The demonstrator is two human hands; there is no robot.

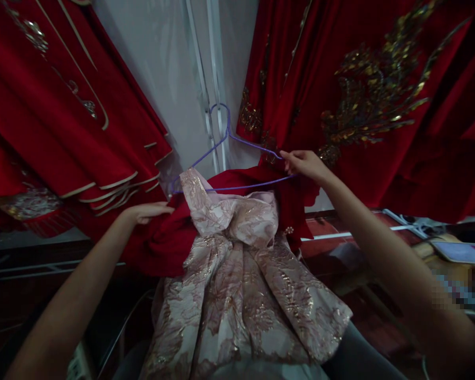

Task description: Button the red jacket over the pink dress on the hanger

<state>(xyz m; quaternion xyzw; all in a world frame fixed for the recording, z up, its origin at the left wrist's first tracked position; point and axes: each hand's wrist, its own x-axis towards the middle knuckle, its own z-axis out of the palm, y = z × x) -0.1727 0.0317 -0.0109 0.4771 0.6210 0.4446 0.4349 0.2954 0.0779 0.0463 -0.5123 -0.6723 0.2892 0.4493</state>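
A purple clothes hanger (248,186) carries a pale pink-gold brocade dress (237,295), with one shoulder strap over its left end. The dress spreads down over my lap. Behind it hangs a red garment (162,237), partly hidden by the brocade. My right hand (303,163) pinches the hanger's right end. At the left, my left hand (152,211) has its fingers closed on the edge of the red garment, just below the hanger's left end; the fingertips are partly hidden in the cloth.
Red gowns with gold trim (114,132) hang at the left. A red gown with a sequined gold motif (372,100) hangs at the right. White metal poles (216,63) stand behind the hanger hook. A phone-like device (463,252) lies on a wooden surface at the right.
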